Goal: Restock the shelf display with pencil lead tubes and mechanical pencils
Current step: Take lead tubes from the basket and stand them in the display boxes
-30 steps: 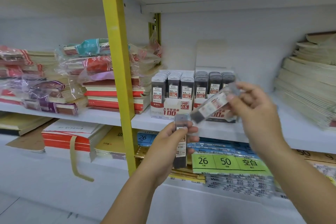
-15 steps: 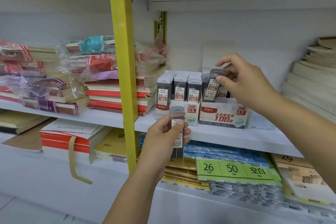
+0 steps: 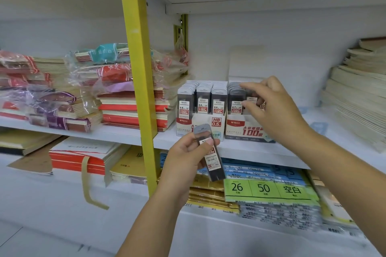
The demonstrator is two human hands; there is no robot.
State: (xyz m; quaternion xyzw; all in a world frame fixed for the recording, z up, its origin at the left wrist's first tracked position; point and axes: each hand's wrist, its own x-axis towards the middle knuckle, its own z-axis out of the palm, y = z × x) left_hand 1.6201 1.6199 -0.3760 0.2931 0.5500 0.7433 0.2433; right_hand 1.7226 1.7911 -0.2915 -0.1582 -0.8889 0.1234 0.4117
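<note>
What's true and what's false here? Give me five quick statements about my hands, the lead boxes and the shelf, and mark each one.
1. The left hand holds a lead tube. True.
2. The right hand reaches into the HB 0.5 box. False: it is at the box of 0.7 tubes, just right of that one.
3. Both boxes stand side by side on one shelf. True.
4. The yellow post stands right of the boxes. False: it is to their left.
5. The green tags reading 26 and 50 lie above the boxes. False: they lie on the level below.
</note>
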